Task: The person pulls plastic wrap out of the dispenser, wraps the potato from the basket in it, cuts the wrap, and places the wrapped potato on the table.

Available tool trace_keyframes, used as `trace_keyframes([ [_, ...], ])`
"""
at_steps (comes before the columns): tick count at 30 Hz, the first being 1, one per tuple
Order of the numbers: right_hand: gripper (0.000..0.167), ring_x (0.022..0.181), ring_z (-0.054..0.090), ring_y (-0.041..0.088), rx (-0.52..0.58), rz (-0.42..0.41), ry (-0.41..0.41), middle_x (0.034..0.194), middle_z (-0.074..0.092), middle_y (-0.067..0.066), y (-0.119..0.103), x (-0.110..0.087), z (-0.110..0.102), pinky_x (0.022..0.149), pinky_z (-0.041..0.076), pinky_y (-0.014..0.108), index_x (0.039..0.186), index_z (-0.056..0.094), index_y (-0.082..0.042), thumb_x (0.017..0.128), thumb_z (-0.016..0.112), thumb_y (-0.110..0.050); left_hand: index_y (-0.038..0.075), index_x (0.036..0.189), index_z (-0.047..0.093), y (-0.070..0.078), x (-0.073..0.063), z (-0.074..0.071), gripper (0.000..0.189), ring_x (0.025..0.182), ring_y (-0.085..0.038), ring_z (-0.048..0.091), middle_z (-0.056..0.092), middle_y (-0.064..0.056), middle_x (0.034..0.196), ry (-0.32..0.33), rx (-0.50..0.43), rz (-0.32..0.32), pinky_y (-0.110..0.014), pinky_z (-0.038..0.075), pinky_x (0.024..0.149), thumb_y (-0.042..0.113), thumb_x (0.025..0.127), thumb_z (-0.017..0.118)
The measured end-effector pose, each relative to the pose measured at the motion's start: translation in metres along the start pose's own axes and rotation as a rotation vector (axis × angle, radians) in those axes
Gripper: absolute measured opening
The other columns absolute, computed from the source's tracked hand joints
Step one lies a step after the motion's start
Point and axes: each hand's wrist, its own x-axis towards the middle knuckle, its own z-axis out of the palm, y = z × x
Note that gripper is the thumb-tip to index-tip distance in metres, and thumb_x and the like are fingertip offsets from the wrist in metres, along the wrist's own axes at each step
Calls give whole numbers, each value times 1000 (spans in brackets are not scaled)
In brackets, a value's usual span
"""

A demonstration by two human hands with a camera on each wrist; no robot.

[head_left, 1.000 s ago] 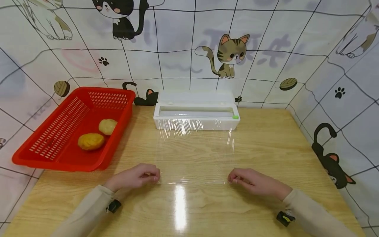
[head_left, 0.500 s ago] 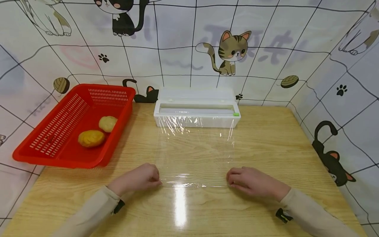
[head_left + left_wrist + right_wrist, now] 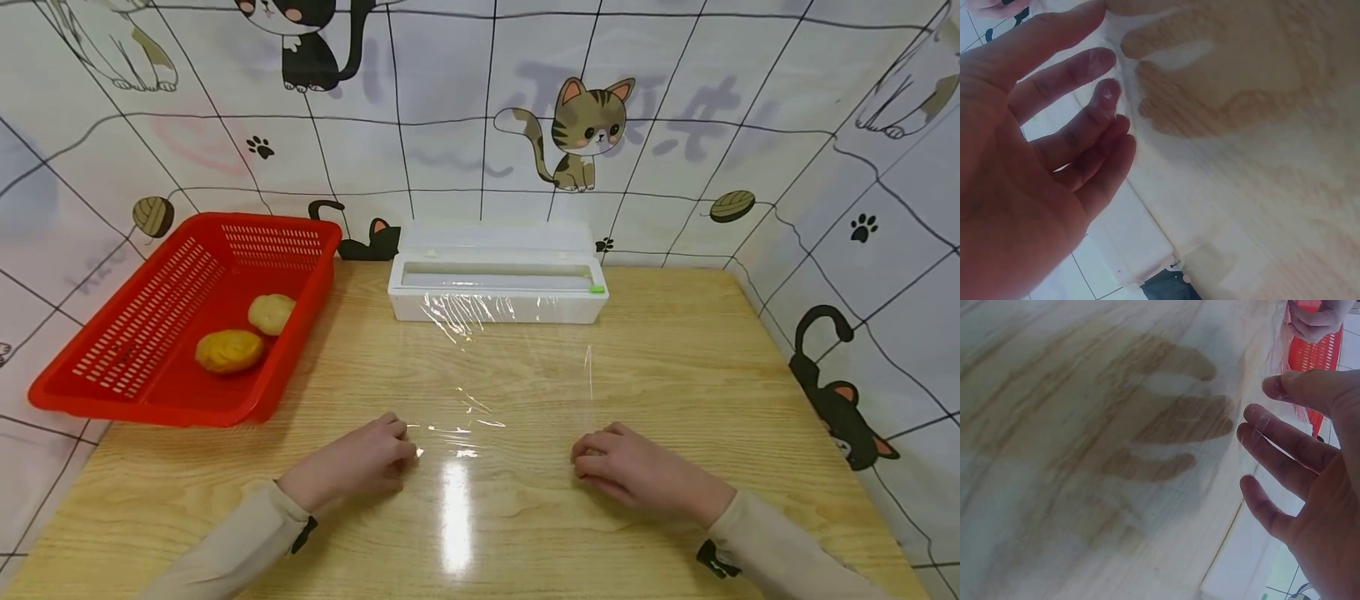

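Observation:
Clear plastic wrap stretches over the table from a white cling film dispenser at the back, its lid raised. At the sheet's near left corner is my left hand. In the left wrist view that hand has its thumb apart from loosely bent fingers, and shiny film clings to a fingertip. My right hand is by the near right corner. The right wrist view shows this hand with fingers spread and a shiny bit of film across the fingertips. The sheet's exact near edge is hard to see.
A red plastic basket stands at the left of the wooden table. Inside it lie a yellow oval lump and a paler lump. A cat-print sheet walls the back and sides.
The fingers of my left hand have loosened and spread from a pinch on the film, and the right hand's have relaxed. The film's near edge has slackened and its glints have shifted.

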Motion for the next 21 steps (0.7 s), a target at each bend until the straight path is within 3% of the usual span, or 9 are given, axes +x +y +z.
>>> trace_keyframes([
  [6, 4, 100, 58, 18, -30, 56, 54, 115, 56, 3, 0, -1, 1, 85, 44, 43, 96, 64, -17, 93, 65, -16, 17, 67, 62, 4, 2, -6, 18, 78, -15, 40, 42, 7, 74, -4, 75, -25, -30, 37, 72, 12, 74, 78],
  [11, 2, 101, 57, 19, -30, 31, 98, 114, 56, 3, -1, -2, 3, 89, 41, 43, 91, 63, -17, 93, 64, -16, 20, 63, 61, 8, 0, -12, 21, 86, -17, 40, 44, 8, 77, -16, 115, -51, -43, 32, 78, 14, 75, 77],
  [17, 8, 111, 51, 23, -16, 29, 107, 116, 55, 1, 0, -3, 6, 94, 35, 43, 85, 65, -20, 85, 71, -15, 17, 69, 59, 10, -2, -12, 19, 76, -14, 39, 42, 11, 70, -38, 85, -56, -34, 31, 71, 16, 81, 74],
  [21, 9, 104, 50, 20, -20, 23, 117, 107, 55, -2, 1, -3, 8, 89, 37, 41, 83, 66, -20, 82, 73, -14, 18, 72, 53, 11, -3, -10, 22, 73, -14, 39, 41, 11, 67, -43, 53, -73, -32, 34, 67, 15, 83, 72],
])
